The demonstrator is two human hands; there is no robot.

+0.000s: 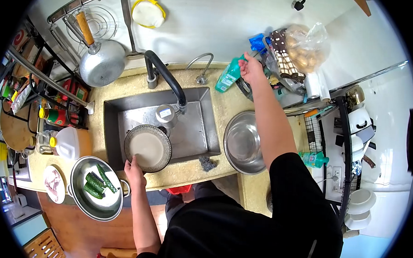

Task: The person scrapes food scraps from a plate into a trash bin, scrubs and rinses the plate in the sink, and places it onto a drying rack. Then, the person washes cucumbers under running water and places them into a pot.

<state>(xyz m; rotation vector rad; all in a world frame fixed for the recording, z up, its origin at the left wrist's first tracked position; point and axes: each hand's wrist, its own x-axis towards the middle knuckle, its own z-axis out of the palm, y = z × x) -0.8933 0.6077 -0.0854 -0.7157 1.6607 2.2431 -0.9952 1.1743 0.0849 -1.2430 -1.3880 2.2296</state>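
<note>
The left arm reaches forward from the lower edge of the view, forearm nearly straight, and its left hand (136, 173) grips the near rim of a round plate (147, 147), thumb laid over the top and the other fingers mostly hidden beneath. The plate, with its darker patterned border, extends forward from that hand, over the near left part of the sink (197, 138) and its front edge. Beyond the hand and plate, a metal cylinder (166, 115) sits in the basin, and the black faucet (165, 73) arches above it.

The right arm stretches much farther, out of a black short sleeve (300, 187), forward and slanting inward to the counter's back. The right hand (252, 69) is raised with its fingers curled at the top of a green bottle (229, 76); whether they close on it I cannot tell. The bottle leans, its base lying toward the sink side of that hand. To the right of the hand are a checked cloth (293, 66) and a clear bag of round brownish things (305, 48). Back along the forearm, toward the body, a steel bowl (242, 141) stands partly behind the arm.

Just left of the left hand, a two-handled pan (83, 206) holds green cucumbers (95, 184); farther left is a white plate of meat (54, 185). Right of that hand, a dark scrubber (207, 163) lies on the counter's front edge (187, 171).
</note>
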